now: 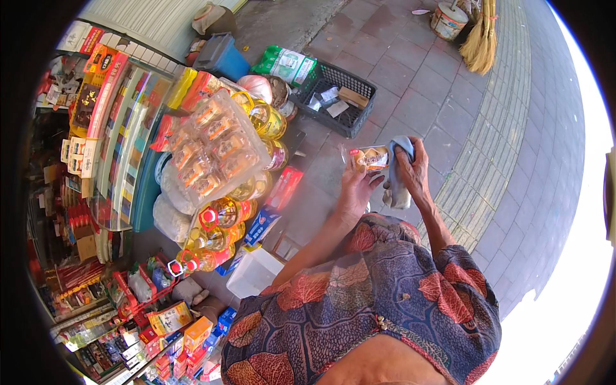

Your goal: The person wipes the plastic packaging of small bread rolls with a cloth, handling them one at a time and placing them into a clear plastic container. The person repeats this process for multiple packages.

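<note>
Between my two hands is a clear wrapped pack of pastries (369, 158) bearing printed writing. My left hand (355, 188) grips it from below, near its left end, with the thumb and fingers at its lower edge. A light blue-grey cloth (399, 180) hangs from my right hand (415, 166), its upper part pressed against the pack's right end. To the left, a clear plastic tray (260, 161) carries several similar wrapped pastries (230, 145). It rests over bottles of yellow cooking oil (267, 120) and plastic bags (172, 219).
Beyond my hands, a black plastic crate (353, 126) on the paving holds paper scraps and a small cardboard box (353, 97). A glass display case (127, 154) stands left. Near my left elbow is a white plastic bin (255, 273). Straw brooms (481, 43) and a bucket (448, 21) stand far off.
</note>
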`<state>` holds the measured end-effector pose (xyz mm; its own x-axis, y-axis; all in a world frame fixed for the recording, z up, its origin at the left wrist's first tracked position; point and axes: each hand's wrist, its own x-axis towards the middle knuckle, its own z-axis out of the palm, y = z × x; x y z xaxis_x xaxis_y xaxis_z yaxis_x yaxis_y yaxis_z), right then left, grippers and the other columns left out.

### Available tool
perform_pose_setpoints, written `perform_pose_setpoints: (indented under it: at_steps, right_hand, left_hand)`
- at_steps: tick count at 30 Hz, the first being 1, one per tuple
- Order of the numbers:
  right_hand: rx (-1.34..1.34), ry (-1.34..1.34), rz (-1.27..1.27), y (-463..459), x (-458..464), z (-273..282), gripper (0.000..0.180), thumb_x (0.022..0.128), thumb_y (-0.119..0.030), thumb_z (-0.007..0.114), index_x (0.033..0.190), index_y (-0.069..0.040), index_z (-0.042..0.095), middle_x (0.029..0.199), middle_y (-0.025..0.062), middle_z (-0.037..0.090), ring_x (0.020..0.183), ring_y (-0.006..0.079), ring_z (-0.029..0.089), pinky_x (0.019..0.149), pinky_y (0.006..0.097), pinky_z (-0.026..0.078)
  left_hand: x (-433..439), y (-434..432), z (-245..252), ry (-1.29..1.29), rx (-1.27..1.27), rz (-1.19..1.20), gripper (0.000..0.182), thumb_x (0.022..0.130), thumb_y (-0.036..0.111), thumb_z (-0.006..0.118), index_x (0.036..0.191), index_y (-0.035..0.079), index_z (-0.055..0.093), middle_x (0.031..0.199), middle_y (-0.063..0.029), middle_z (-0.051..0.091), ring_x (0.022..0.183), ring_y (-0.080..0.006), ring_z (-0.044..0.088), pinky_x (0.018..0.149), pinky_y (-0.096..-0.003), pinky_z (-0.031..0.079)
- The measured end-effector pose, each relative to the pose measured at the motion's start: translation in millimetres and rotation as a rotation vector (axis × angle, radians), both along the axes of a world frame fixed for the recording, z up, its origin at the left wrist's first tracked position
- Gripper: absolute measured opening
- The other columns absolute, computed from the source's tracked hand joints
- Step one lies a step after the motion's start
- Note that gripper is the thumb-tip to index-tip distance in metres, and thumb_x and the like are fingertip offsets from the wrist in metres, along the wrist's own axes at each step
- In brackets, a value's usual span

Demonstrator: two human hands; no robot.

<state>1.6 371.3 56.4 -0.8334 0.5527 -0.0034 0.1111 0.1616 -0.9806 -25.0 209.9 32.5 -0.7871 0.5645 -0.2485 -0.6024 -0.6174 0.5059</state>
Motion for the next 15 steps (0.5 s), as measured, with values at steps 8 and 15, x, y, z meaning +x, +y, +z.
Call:
perform_pose_setpoints:
  at_steps: [8,15]
  right_hand:
    - [0.022,-0.015,0.1,-2.1,12.1,16.4,0.034,0.092,-0.011,0.053,0.124,-0.001,0.049,0.099,0.0167,0.063,0.09,0.0233,0.063,0.079,0.0361,0.051]
    - [0.104,0.045,0.071,-9.4,12.6,-0.2,0.031,0.093,-0.005,0.051,0.124,-0.002,0.049,0.095,0.0136,0.062,0.089,0.0174,0.058,0.081,0.0319,0.048]
  left_hand:
    - [-3.3,12.5,-7.2,-0.081,-0.091,0.062,0.042,0.093,0.026,0.063,0.13,0.012,0.048,0.123,-0.0047,0.057,0.114,-0.0182,0.055,0.097,-0.0399,0.044]
    - [-8.3,13.9,-8.8,-0.091,-0.029,0.021,0.042,0.095,0.029,0.061,0.13,0.011,0.048,0.122,-0.0072,0.059,0.111,-0.0208,0.058,0.096,-0.039,0.046]
